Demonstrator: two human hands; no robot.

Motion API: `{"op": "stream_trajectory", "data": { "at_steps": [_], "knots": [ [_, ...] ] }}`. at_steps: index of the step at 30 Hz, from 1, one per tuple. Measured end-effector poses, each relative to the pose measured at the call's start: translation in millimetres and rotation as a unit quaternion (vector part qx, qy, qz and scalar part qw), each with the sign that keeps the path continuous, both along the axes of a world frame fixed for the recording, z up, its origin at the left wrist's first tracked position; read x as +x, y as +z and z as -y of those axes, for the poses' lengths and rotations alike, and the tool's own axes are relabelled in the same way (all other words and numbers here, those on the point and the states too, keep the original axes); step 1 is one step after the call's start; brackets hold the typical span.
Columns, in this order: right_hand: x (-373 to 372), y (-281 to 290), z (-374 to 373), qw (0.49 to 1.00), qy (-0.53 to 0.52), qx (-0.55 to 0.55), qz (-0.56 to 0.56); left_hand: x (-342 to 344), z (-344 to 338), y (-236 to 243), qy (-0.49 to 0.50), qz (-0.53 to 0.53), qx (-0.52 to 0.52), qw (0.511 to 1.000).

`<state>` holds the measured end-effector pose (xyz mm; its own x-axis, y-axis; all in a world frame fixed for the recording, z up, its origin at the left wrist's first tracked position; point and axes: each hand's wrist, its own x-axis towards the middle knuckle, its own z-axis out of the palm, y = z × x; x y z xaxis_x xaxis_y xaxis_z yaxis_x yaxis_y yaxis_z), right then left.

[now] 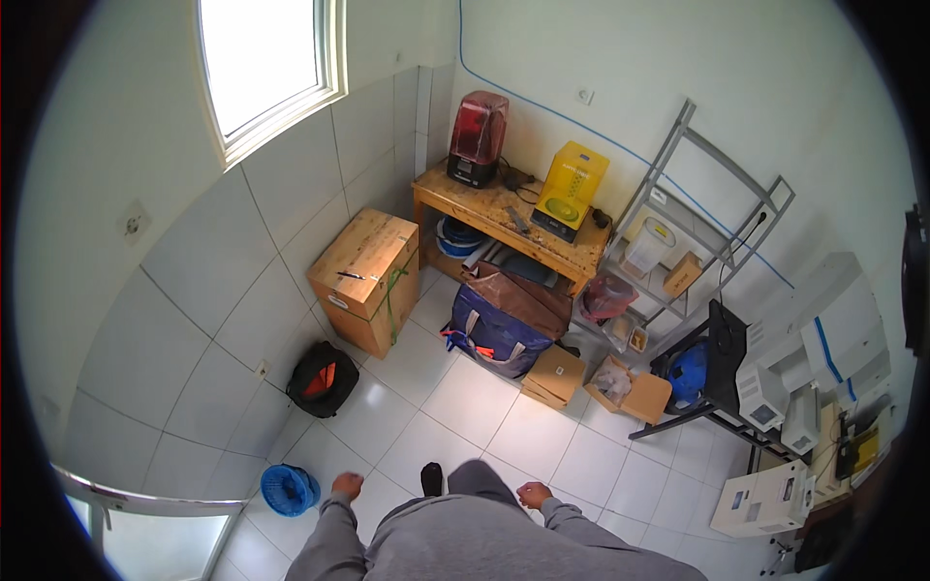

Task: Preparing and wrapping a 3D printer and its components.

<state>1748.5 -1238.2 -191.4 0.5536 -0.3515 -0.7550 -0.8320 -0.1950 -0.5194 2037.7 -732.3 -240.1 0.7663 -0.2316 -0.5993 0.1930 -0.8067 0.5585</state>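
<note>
- Left hand (347, 485) hangs nearest the blue bin (290, 490), likely set aside for walking room.
- Right hand (533, 495) hangs well apart from the carton (556, 372).
- Fingers curl, seemingly empty; how tightly, I can't tell.

Looks glossy & smooth on floor tiles (470, 392), duller on wall tiles (223, 242). Shows matt cloth on grey sweatshirt (504, 542); plstc on blue bin (309, 486); worn, scuffed wood on bench (489, 211); matt crdbd on small carton (555, 369); smooth mtl on grey rack (667, 144); shiny translucent plstc on red hood (481, 118); matt fabric on black bag (340, 399).
</note>
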Motion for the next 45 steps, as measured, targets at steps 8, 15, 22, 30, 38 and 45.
{"op": "stream_trajectory", "data": {
  "at_steps": [8, 15, 22, 30, 38, 45],
  "knots": [
    [47.3, -100.8, 70.4, 0.985, 0.142, -0.023, -0.094, 255.8, 152.7, 102.0, 0.143, 0.062, -0.287, 0.945],
    [333.3, -36.6, 169.1, 0.967, 0.231, -0.104, -0.042, 287.7, 135.0, 25.8, 0.219, -0.186, -0.048, 0.957],
    [621.1, 21.9, 279.1, 0.968, -0.05, -0.091, 0.228, 337.8, 165.4, 45.1, 0.261, -0.228, -0.05, 0.937],
    [767.0, 155.6, 258.1, 0.951, -0.169, 0.1, 0.238, 540.1, 235.0, 33.8, 0.136, -0.284, -0.134, 0.94],
    [812.5, 168.8, 298.1, 0.895, -0.328, 0.15, 0.261, 749.3, 429.3, 158.2, 0.002, -0.061, -0.27, 0.961],
    [925.4, 214.8, 410.0, 0.808, -0.416, 0.156, 0.387, 835.0, 586.6, 269.8, -0.037, -0.033, -0.374, 0.926]
  ]
}}
